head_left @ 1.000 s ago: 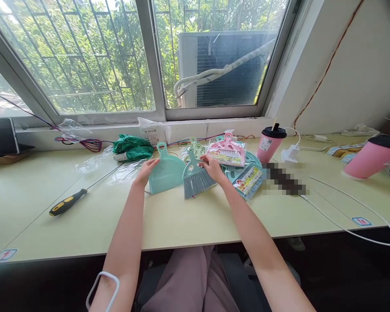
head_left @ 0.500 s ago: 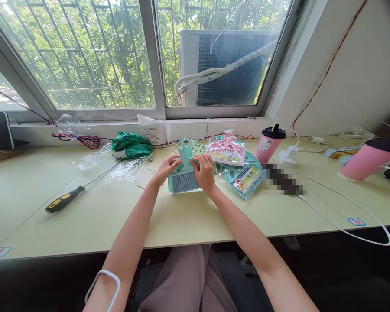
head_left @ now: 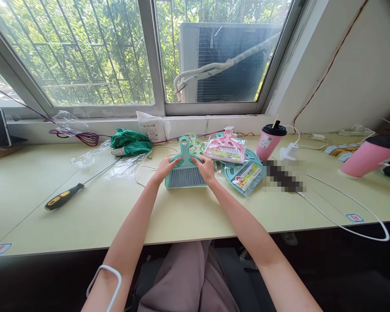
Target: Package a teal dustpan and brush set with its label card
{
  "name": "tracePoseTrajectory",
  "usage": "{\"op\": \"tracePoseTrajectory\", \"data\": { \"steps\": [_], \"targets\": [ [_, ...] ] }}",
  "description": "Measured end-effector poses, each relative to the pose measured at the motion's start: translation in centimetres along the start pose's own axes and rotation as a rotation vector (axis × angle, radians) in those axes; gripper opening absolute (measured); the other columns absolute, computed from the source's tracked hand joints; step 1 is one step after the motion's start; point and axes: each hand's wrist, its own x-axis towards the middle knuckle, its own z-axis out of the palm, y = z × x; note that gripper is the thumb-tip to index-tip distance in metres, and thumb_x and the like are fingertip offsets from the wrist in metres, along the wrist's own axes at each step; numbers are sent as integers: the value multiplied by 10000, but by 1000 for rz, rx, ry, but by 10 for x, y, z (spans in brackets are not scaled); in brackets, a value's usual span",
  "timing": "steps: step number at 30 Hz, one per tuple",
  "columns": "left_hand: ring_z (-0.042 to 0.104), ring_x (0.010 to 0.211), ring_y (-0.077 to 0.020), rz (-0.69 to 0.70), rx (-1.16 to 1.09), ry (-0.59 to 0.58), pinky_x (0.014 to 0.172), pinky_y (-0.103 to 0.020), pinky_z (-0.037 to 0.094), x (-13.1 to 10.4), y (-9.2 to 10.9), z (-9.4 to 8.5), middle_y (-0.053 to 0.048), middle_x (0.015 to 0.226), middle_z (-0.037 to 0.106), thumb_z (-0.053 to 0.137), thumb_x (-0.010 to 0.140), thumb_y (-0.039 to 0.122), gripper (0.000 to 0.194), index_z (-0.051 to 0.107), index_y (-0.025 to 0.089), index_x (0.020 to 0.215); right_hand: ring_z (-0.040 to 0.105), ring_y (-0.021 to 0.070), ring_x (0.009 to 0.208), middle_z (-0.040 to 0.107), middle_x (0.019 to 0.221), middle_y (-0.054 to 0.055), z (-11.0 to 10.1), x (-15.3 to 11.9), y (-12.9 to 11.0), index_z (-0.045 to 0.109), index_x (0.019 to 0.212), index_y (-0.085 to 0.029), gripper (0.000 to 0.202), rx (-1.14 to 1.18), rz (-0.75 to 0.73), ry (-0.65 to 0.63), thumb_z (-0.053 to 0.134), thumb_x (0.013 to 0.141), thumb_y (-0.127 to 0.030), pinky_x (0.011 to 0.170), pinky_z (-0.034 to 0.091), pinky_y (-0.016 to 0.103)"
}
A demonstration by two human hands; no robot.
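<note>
Left hand (head_left: 165, 168), right hand (head_left: 206, 169) and forearms (head_left: 126, 242) are bare; nearer than the bench (head_left: 68, 229), a slim white band (head_left: 118, 281) loops the left forearm and creased mauve cloth (head_left: 178, 277) covers the lap.

Bright daylight enters through the window (head_left: 84, 56) beyond the table's far edge, washing out the foliage in its upper parts. The table (head_left: 188, 216) looks pale and fairly evenly lit, with faint, soft shadows; below its near edge everything sinks into darkness. Glints speckle the clear plastic (head_left: 125, 168) toward the far edge. The brush (head_left: 186, 177) is reasonably crisp. Wide-angle distortion stretches the pink cup (head_left: 370, 158) at the right end; a blocky mosaic (head_left: 284, 176) hides detail nearby.
</note>
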Motion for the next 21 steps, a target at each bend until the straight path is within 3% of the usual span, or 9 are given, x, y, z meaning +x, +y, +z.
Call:
{"op": "tracePoseTrajectory", "data": {
  "steps": [9, 21],
  "targets": [
    [360, 563, -117, 63, 114, 54, 558, -275, 226, 1, 3, 5, 20, 541, 401, 684, 664, 654, 528, 486, 178, 547, 406, 137, 601, 497, 561, -17, 5, 0, 6, 713, 677, -200, 555, 53, 93, 53, 540, 801, -712, 564, 332, 252],
    [383, 577, -125, 15, 92, 71, 549, -265, 242, 0, 1, 9, 17, 547, 418, 696, 618, 659, 522, 519, 172, 557, 443, 137, 586, 561, 570, -5, 3, -3, -3, 753, 698, -218, 412, -40, 234, 43, 632, 819, -594, 561, 332, 253]
  ]
}}
